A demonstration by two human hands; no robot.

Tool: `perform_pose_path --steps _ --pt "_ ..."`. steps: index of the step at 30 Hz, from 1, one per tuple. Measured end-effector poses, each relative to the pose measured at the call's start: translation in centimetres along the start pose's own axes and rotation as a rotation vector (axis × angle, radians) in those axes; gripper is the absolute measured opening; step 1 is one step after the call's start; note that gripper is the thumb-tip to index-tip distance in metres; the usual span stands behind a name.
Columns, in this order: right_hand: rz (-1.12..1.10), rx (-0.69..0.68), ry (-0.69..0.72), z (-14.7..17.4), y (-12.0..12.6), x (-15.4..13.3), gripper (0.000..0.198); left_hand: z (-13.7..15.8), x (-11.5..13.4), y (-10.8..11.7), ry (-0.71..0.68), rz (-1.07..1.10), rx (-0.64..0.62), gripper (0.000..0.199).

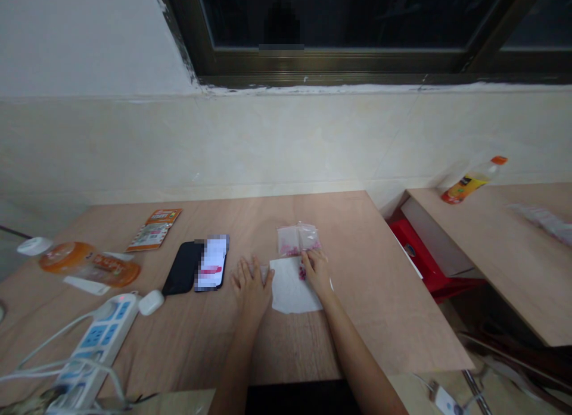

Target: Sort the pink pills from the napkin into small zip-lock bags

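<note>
A white sheet of paper [288, 291] lies on the wooden table between my hands. Flat on the tabletop at its left edge rests my left hand [252, 289], fingers spread and nothing in its grasp. My right hand [319, 275] is over the sheet's upper right, its fingers bent and held close together. Small dark pink pieces [302, 270] show beside these fingers; whatever the fingertips pinch is hidden. Just beyond the paper are two small clear bags, a left bag [288, 239] and a right bag [309, 234], with pink bits at the bottom.
Left of my hands lie a lit phone [213, 263], a black phone [182, 269], a white earbud case [151, 302] and an orange packet [154, 229]. An orange drink bottle [89, 263] lies beyond a power strip [96, 346]. Another bottle [471, 183] stands on the right-hand table.
</note>
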State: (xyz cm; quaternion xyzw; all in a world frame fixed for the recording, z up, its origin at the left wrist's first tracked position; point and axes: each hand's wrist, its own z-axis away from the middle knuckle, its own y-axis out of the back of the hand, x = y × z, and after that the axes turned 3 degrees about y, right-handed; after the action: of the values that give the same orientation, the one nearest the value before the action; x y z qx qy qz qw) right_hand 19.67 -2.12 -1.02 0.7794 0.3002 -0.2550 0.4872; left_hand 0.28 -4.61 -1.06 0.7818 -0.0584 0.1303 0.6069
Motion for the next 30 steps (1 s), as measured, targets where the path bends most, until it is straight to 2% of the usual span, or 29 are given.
perform_pose_path --steps 4,8,10,13,16,19,22,30 --pt "-0.028 0.013 -0.005 0.0 0.0 -0.1 0.047 -0.2 0.0 0.4 0.015 -0.01 -0.023 0.068" --pt "-0.07 0.051 -0.028 -0.1 0.2 -0.3 0.048 -0.8 1.2 2.3 0.009 0.043 0.077 0.07" --pt "-0.11 0.091 -0.048 0.0 0.3 -0.3 0.049 -1.4 2.3 3.3 -0.073 0.102 0.121 0.062" --pt "-0.205 0.191 -0.107 0.1 0.5 -0.4 0.051 -2.8 4.2 3.8 -0.333 0.188 0.068 0.04" --pt "-0.315 0.274 -0.205 0.4 0.6 -0.4 0.053 -4.2 6.7 3.3 -0.479 0.199 0.01 0.03" --pt "-0.382 0.298 -0.273 0.5 0.7 -0.4 0.055 -5.5 9.1 2.4 -0.552 0.157 -0.04 0.029" --pt "-0.415 0.302 -0.28 0.5 0.7 -0.3 0.056 -6.2 10.7 1.4 -0.589 0.105 -0.08 0.027" --pt "-0.443 0.285 -0.312 0.5 0.3 0.1 0.056 -6.7 11.3 0.5 -0.678 0.052 -0.109 0.02"
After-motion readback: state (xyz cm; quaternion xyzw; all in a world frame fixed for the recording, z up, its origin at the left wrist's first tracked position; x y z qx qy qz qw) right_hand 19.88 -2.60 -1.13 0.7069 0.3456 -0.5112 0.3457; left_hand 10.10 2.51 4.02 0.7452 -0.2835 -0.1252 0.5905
